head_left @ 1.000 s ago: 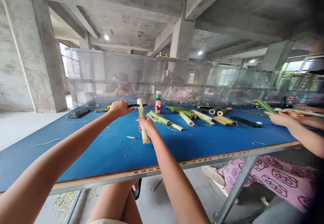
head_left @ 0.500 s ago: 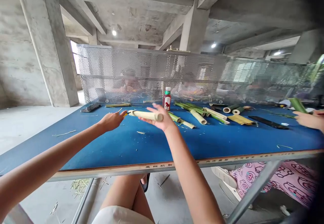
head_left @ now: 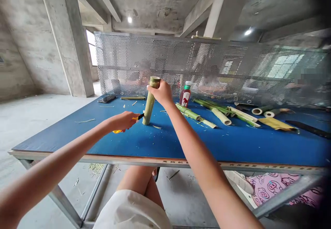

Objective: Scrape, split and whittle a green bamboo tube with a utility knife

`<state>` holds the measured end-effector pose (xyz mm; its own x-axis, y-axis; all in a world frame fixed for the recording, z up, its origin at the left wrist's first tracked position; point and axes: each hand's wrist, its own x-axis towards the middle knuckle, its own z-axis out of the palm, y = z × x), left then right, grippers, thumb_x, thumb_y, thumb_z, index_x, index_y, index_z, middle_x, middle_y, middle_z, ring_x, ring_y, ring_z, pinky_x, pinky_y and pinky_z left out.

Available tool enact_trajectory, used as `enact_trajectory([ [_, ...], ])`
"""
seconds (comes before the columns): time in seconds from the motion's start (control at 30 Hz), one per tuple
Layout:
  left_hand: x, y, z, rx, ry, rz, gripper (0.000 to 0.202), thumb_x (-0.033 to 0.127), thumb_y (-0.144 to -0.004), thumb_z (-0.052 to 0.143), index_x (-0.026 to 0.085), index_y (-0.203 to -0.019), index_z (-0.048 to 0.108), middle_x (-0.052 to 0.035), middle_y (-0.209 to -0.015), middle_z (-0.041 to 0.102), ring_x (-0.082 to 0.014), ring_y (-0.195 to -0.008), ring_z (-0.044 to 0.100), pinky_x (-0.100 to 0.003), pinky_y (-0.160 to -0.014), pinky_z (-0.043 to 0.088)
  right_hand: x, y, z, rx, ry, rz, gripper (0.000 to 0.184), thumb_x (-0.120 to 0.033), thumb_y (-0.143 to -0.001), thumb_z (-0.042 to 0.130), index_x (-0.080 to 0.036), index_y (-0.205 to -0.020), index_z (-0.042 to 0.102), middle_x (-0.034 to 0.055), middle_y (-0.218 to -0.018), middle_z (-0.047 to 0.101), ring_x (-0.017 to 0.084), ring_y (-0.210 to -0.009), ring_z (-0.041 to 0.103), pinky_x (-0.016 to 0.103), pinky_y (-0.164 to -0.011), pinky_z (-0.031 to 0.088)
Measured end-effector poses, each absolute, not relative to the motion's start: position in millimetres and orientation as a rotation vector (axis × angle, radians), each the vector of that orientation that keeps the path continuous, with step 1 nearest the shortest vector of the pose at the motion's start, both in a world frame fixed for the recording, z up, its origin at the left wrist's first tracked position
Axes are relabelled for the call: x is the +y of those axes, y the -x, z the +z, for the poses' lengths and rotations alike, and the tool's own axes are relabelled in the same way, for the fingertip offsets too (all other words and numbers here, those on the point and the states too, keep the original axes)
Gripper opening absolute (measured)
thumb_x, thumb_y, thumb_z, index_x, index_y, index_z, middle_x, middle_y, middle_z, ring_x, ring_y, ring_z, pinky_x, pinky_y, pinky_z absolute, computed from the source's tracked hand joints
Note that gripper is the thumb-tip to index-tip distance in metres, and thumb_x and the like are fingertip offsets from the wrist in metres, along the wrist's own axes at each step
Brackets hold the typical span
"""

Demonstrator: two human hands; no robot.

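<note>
Right hand [head_left: 160, 91] steadies upright bamboo piece [head_left: 150, 105] on blue table [head_left: 232, 142]; left hand [head_left: 125, 120] holds knife [head_left: 126, 125], seemingly.

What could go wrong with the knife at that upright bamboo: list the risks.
1. The bamboo stands on end on the table, gripped only at its top by the right hand; a sideways push could kick its base out.
2. The left hand aims the knife at the bamboo's lower part; if the blade slips, it might reach the right forearm beyond.
3. The bottle nearby could be knocked over.
</note>
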<state>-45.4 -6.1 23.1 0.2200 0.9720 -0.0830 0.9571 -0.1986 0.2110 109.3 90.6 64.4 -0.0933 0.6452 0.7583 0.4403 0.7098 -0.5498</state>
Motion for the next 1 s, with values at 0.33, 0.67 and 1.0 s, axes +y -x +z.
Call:
enact_trajectory([
  [0.33,0,34,29,1.971,-2.193,-0.068,0.044,0.021,-0.081,0.032,0.017,-0.124,0.044,-0.0044,-0.063,0.058,-0.0099,-0.039,0.049,-0.022,-0.042,0.039,117,-81,57,-1.627,0.967,0.213,0.024,-0.039,-0.066,0.054,-0.014,-0.068,0.056,0.003,-0.062,0.053,0.015,-0.062,0.051,0.026,-0.059,0.039],
  [0.67,5,37,28,1.941,-2.175,-0.092,0.05,0.022,-0.082,0.032,0.021,-0.132,0.032,-0.0014,-0.056,0.053,-0.0097,-0.04,0.047,-0.021,-0.043,0.039,119,-78,54,-1.612,0.959,0.216,0.025,-0.038,-0.068,0.055,-0.013,-0.067,0.056,0.003,-0.059,0.052,0.014,-0.058,0.049,0.026,-0.056,0.037],
  [1.0,3,42,19,1.874,-2.159,-0.062,0.05,0.025,-0.085,0.028,0.019,-0.134,0.027,-0.003,-0.064,0.053,-0.0084,-0.043,0.049,-0.021,-0.045,0.041,128,-74,52,-1.573,0.87,0.262,0.024,-0.039,-0.064,0.059,-0.016,-0.061,0.055,0.0002,-0.053,0.05,0.012,-0.052,0.045,0.026,-0.052,0.034],
])
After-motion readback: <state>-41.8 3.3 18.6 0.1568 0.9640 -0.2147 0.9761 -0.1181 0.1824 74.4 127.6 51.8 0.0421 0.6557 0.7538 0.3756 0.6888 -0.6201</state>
